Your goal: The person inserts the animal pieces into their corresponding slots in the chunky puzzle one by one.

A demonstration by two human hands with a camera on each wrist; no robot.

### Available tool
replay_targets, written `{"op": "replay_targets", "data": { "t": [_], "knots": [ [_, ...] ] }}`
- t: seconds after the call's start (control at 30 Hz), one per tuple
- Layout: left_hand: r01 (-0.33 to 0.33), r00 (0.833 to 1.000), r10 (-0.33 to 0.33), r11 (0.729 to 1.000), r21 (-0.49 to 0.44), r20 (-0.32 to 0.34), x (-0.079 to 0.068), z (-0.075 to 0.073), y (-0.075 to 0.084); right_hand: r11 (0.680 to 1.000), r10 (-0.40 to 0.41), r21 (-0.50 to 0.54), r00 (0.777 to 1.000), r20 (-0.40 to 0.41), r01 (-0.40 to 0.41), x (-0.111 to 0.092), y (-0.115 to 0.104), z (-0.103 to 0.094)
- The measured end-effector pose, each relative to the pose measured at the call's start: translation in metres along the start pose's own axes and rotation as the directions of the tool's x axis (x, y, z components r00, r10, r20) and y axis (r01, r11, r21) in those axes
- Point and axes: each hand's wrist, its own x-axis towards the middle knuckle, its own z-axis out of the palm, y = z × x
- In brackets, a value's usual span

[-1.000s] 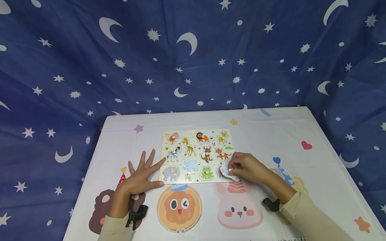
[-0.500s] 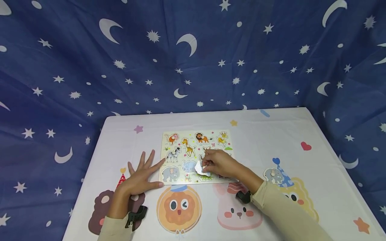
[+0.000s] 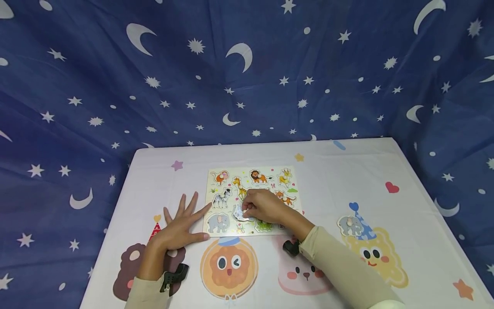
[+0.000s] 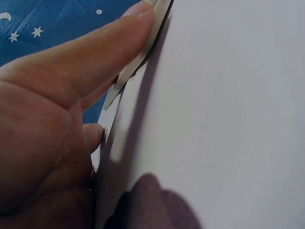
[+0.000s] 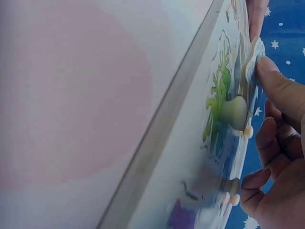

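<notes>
A wooden animal puzzle board [image 3: 208, 180] lies on the table, with lion [image 3: 259, 176], zebra [image 3: 221, 198] and giraffe [image 3: 239, 186] pictures among others on it. My right hand [image 3: 266, 208] is over its lower middle and pinches a light blue animal puzzle piece [image 3: 238, 213] between thumb and fingers. In the right wrist view this piece [image 5: 255, 67] is held tilted, just beyond the knobbed frog piece [image 5: 219, 100]. Fingers spread, my left hand [image 3: 179, 227] rests at the board's left edge; its thumb [image 4: 128, 38] touches the rim in the left wrist view.
A knobbed elephant piece [image 3: 350, 226] lies on the table to the right of the board, beside my right forearm. The white tablecloth [image 3: 162, 176] carries printed cartoon figures. A blue curtain [image 3: 247, 107] with moons and stars hangs behind the table's far edge.
My right hand has carried the light blue piece leftward from the board's lower right corner to the lower middle, and the elephant piece has come into view. My left hand stays put.
</notes>
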Motion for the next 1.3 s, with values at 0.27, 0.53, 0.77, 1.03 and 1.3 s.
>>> {"op": "replay_targets", "data": {
  "t": [0.27,0.53,0.77,1.03,1.3],
  "knots": [
    [-0.003,1.0,0.003,1.0,0.007,-0.006,0.002,0.0,0.001,0.999,0.022,-0.043,1.0,0.01,-0.022,0.008,-0.001,0.006],
    [0.0,1.0,0.0,1.0,0.019,-0.007,0.002,0.0,0.001,0.997,0.01,-0.071,1.0,0.021,-0.008,0.01,-0.001,0.008],
    [-0.003,1.0,0.004,1.0,0.022,-0.007,0.004,-0.001,0.001,0.997,0.028,-0.069,0.999,0.027,-0.026,0.01,-0.002,0.006],
    [-0.003,1.0,0.003,1.0,0.019,-0.005,0.001,-0.001,-0.001,0.999,0.033,-0.043,0.999,0.012,-0.033,0.01,-0.001,0.008],
    [-0.008,1.0,0.008,1.0,0.009,0.001,-0.001,-0.001,0.001,0.994,0.023,0.111,0.991,-0.131,-0.009,-0.004,0.007,-0.005]
  ]
}}
